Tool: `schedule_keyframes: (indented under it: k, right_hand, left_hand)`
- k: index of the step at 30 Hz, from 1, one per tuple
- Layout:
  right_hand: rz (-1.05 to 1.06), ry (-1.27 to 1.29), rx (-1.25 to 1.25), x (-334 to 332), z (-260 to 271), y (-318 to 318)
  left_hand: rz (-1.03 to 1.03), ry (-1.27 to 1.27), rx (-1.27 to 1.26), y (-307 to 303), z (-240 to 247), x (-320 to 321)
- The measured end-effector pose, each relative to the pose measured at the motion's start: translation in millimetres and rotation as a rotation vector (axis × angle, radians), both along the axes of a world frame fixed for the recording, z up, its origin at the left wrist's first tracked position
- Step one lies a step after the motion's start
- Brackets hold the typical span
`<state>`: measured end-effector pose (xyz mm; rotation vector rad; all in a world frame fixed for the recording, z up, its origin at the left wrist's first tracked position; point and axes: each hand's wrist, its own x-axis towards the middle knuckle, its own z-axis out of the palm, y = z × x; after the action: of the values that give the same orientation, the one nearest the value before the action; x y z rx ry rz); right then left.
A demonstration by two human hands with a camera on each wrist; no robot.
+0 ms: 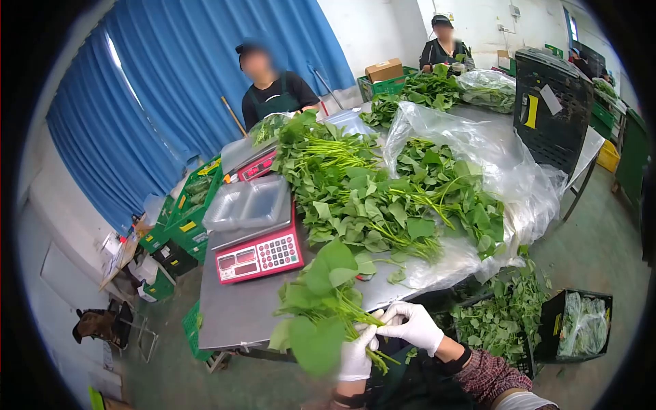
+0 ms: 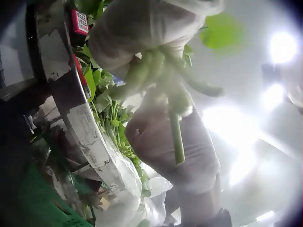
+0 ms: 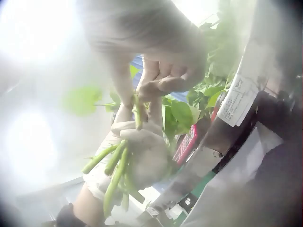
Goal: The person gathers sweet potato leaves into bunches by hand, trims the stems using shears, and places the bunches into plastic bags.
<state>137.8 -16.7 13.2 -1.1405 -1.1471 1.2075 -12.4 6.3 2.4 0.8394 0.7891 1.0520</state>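
In the head view a white-gloved left hand (image 1: 357, 357) grips a bunch of leafy green stems (image 1: 321, 294) in front of the table's near edge. The gloved right hand (image 1: 413, 328) pinches a stem beside it, at the top of the fist. Cut stem ends (image 3: 116, 175) stick out below the left hand (image 3: 147, 158) in the right wrist view, where the right hand (image 3: 147, 38) holds one short stem (image 3: 138, 113) between thumb and finger. The left wrist view shows a stem (image 2: 177, 139) hanging between both hands.
A large heap of greens (image 1: 355, 191) lies on the metal table (image 1: 232, 311), beside clear plastic sheeting (image 1: 506, 157). A red scale (image 1: 261, 253) carries plastic trays (image 1: 247, 203). Crates (image 1: 574, 324) of greens stand at the lower right. Two people are across the table, another farther back.
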Motion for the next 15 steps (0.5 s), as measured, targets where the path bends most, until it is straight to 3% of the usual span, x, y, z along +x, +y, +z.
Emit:
schedule_keyframes:
  k: [5, 7, 8, 9, 11, 13, 15]
  right_hand:
    - [-0.193, -0.016, 0.284, -12, -10, 5]
    - [-0.296, 0.158, 0.312, -17, -11, 6]
    - [-0.286, 0.177, 0.337, -14, -10, 5]
    - [-0.317, 0.204, 0.379, -10, -5, 0]
    - [-0.300, 0.253, 0.278, 14, 12, -20]
    - [-0.089, 0.434, 0.679, 57, 15, -34]
    - [0.992, 0.878, 1.286, 96, 18, -7]
  left_hand:
    - [0.142, -0.163, 0.030, -3, -7, 22]
    - [0.096, -0.348, -0.078, -1, -3, 29]
    - [0.185, -0.378, -0.202, 4, -2, 32]
    - [0.428, -0.232, -0.218, 15, 3, 34]
    - [0.507, -0.192, -0.248, 35, 19, 13]
    - [0.392, -0.203, -0.096, 43, 17, -5]
    - [0.395, -0.114, -0.047, 36, 20, -5]
